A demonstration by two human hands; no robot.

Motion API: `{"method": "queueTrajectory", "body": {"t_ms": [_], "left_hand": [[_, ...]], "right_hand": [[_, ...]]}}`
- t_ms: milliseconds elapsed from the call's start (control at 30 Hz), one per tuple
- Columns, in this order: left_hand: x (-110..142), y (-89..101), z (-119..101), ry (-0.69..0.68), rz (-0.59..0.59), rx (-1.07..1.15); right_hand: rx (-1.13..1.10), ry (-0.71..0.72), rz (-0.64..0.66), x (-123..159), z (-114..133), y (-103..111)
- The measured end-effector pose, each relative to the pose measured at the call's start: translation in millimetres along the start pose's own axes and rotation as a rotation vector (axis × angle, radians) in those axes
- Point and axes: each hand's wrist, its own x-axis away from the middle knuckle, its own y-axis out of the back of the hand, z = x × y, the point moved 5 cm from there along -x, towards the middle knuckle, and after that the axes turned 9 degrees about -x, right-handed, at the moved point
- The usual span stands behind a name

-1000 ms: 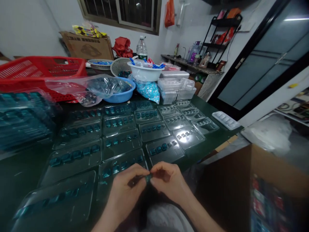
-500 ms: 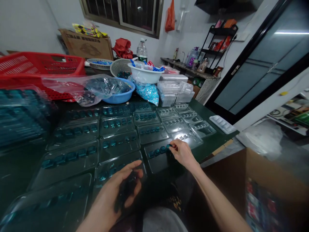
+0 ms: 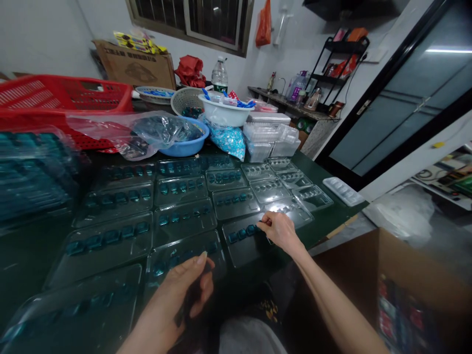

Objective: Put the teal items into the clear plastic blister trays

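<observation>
Over a clear plastic tray in the middle of the table, my right hand is closed in a pinch. Its fingertips are on a small glossy teal piece at the right of a row, mostly covered by the fingers. Several other teal pieces sit in that row's hollows. My left hand hangs nearer to me, beside another tray with teal pieces. Its fingers curl round, thumb up, over something dark in the palm that I cannot make out.
More clear trays lie in rows on the dark green table. Behind stand a red basket, a blue basin and stacked clear boxes. At the left is a teal stack. An open carton stands at the right.
My right fingertips have shifted slightly and now hide the teal piece more. My left hand has drawn in a little, its thumb nearer the curled fingers. The view has moved slightly.
</observation>
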Motion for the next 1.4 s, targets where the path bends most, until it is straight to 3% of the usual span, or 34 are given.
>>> {"method": "queueTrajectory", "body": {"t_ms": [400,533,733,933,1067,1167,1267,1400], "left_hand": [[0.1,4.3,-0.4,0.062,-0.059,0.018],[0.1,4.8,-1.9,0.053,-0.051,0.026],[1.3,2.5,-0.5,0.037,-0.033,0.115],[2.6,-1.8,-3.8,-0.005,-0.007,0.235],[3.1,-2.3,-1.3,-0.032,-0.039,0.157],[3.0,-3.0,0.2,-0.099,-0.061,0.032],[4.7,-4.1,-3.1,-0.182,-0.087,-0.087],[8.4,-3.9,-7.7,-0.200,-0.126,-0.205]], "right_hand": [[-0.054,-0.032,-0.040,7.5,-3.8,4.3],[-0.132,0.102,-0.039,8.6,-1.6,9.5],[-0.108,0.273,0.057,8.7,7.4,-1.2],[-0.087,0.261,0.032,14.7,11.5,-4.8],[-0.253,0.231,-0.068,40.2,38.9,12.2],[-0.634,0.346,0.103,64.5,77.3,16.7],[-0.842,0.387,0.286,82.5,105.9,12.6],[-0.917,0.272,0.257,89.1,110.0,3.6]]}}
